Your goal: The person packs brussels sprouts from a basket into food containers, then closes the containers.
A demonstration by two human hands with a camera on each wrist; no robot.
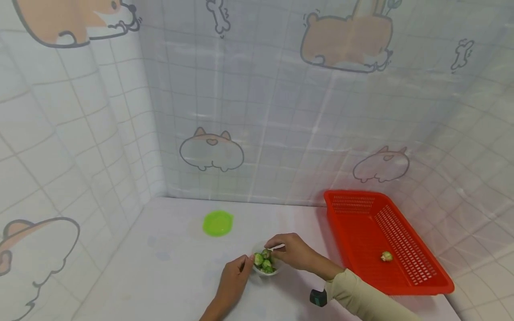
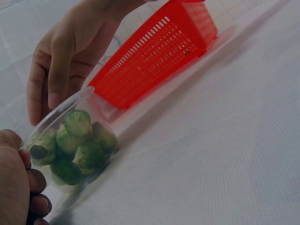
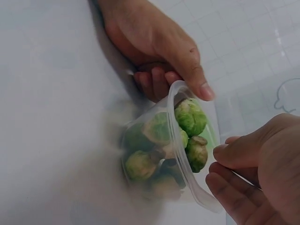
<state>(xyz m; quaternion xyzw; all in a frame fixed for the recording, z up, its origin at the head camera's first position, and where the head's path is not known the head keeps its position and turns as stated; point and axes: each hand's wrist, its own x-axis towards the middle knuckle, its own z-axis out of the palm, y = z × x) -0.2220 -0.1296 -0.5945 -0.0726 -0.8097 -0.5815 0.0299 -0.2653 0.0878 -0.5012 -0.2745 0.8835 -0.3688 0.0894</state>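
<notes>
Several green Brussels sprouts (image 1: 267, 264) fill a small clear plastic container (image 3: 180, 154) standing on the white table. My left hand (image 1: 234, 276) holds the container at its left side, thumb over the rim and fingers bent against the wall, as the right wrist view shows. Over the opposite rim hovers my right hand (image 1: 295, 252). Its thumb and fingers (image 3: 232, 187) lie close beside a sprout with a brownish stem end (image 3: 197, 153) at the top of the pile. In the left wrist view nothing shows between the right fingers (image 2: 58, 89).
A red perforated basket (image 1: 349, 240) stands to the right, with one pale sprout (image 1: 387, 256) inside. Behind the container lies a bright green round lid (image 1: 218, 224). Sheets with a grid and cartoon dogs (image 1: 211, 149) enclose the table at the back and sides.
</notes>
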